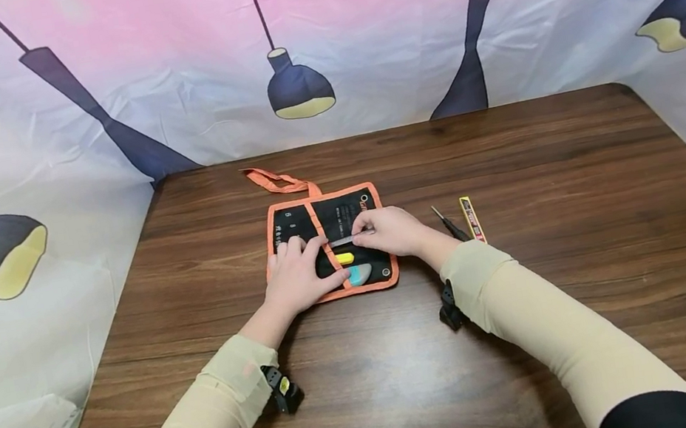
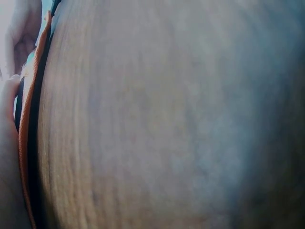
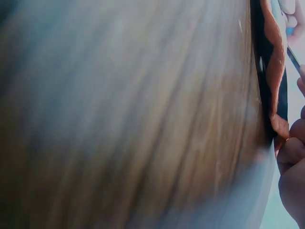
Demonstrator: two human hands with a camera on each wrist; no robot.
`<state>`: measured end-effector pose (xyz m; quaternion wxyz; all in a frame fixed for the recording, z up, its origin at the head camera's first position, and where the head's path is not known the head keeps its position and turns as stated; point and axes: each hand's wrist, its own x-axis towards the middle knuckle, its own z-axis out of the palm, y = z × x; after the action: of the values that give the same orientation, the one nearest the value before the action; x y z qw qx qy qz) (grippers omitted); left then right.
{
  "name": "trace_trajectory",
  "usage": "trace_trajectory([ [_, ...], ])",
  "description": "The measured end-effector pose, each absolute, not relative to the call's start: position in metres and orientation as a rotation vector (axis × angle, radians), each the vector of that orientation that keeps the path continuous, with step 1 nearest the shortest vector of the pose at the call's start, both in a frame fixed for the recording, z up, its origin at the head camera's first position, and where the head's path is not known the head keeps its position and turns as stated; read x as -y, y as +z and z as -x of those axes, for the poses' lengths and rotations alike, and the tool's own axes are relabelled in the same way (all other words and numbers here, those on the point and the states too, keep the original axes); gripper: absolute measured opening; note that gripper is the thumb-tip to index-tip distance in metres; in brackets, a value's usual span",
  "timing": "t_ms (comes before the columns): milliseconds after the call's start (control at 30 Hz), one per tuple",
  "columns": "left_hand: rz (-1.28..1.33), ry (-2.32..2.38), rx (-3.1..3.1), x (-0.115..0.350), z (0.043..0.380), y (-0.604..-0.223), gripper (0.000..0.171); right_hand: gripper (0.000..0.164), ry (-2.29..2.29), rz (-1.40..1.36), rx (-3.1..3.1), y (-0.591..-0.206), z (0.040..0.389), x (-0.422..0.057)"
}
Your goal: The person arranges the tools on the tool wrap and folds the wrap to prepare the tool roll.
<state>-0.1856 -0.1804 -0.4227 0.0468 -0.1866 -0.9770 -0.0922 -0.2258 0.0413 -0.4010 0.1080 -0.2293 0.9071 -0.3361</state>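
Observation:
A black tool pouch (image 1: 332, 210) with orange trim lies spread out on the wooden table. My left hand (image 1: 295, 277) rests on its left half, fingers spread over the pockets and thumb near the lower end of the orange dividing band. Between the fingertips of my right hand (image 1: 396, 232) I pinch a slim silver-grey tool (image 1: 342, 242), its far end at that band; its exact kind is unclear. Below it, a yellow piece (image 1: 345, 258) and a teal-and-grey tool end (image 1: 361, 275) stick out of the band. Both wrist views catch only the pouch's orange edge (image 2: 29, 100) and parts of the hands.
To the right of the pouch lie a thin-shafted tool with a black handle (image 1: 453, 228) and a narrow yellow box (image 1: 471, 217), partly behind my right forearm. An orange strap (image 1: 277, 182) trails from the pouch's top. A printed curtain (image 1: 362, 76) hangs behind the table.

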Motion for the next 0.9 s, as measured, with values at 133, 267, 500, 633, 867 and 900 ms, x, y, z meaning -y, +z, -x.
trace_trajectory([
  [133,0.579,-0.27,2.977,0.18,0.185,-0.423,0.078,0.018,-0.915,0.712,-2.714,-0.401,0.225,-0.037],
  [267,0.585,-0.273,2.966,0.181,0.184,-0.422,0.076,0.019,-0.827,0.729,-2.768,-0.402,0.224,-0.033],
  [500,0.602,-0.281,2.944,0.182,0.186,-0.422,0.074,0.02,-0.752,0.769,-2.831,-0.404,0.224,-0.028],
  [633,0.613,-0.289,2.939,0.181,0.186,-0.422,0.075,0.02,-0.743,0.792,-2.843,-0.404,0.224,-0.026],
  [867,0.623,-0.338,2.932,0.181,0.185,-0.423,0.075,0.02,-0.74,0.813,-2.836,-0.405,0.226,-0.022],
  [900,0.621,-0.348,2.929,0.181,0.184,-0.423,0.075,0.02,-0.743,0.816,-2.83,-0.405,0.226,-0.021],
])
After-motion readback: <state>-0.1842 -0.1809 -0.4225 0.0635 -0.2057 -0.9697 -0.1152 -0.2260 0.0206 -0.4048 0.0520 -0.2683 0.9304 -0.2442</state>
